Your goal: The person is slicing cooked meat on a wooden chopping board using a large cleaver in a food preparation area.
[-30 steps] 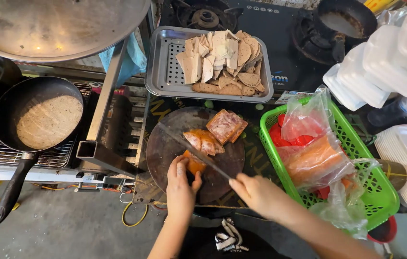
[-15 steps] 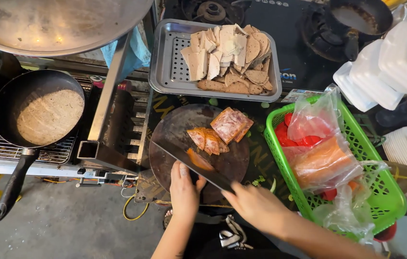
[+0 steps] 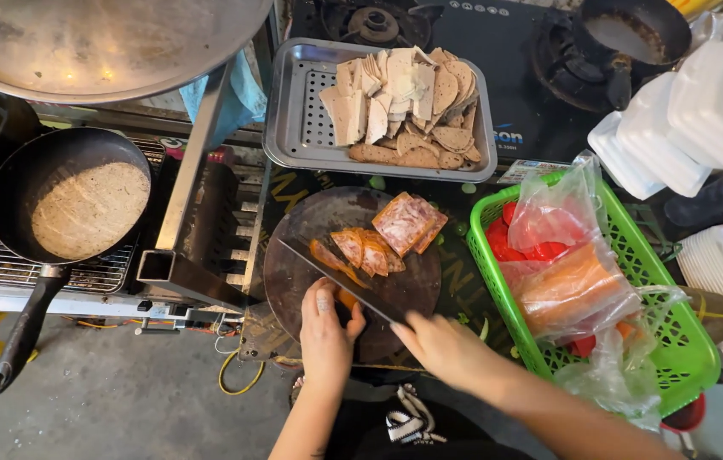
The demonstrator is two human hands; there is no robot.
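Right hand [image 3: 446,347] is wrapped round the handle of a big knife [image 3: 336,279], blade running out toward 10 o'clock. Left hand [image 3: 325,328], fingers curled, pins an orange meat piece [image 3: 346,300] on the round dark cutting board [image 3: 353,264], touching the blade. Cut slices [image 3: 370,250] lie just past it at 12. Metal tray [image 3: 293,128] w/ pale slices further at 12; green basket [image 3: 668,341] w/ bagged food at 3; frying pan [image 3: 72,204] at 9.

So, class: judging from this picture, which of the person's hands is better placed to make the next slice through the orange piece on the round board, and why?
Probably the right hand: it grips the knife, whose blade lies across the round board. The left hand steadies the orange piece.
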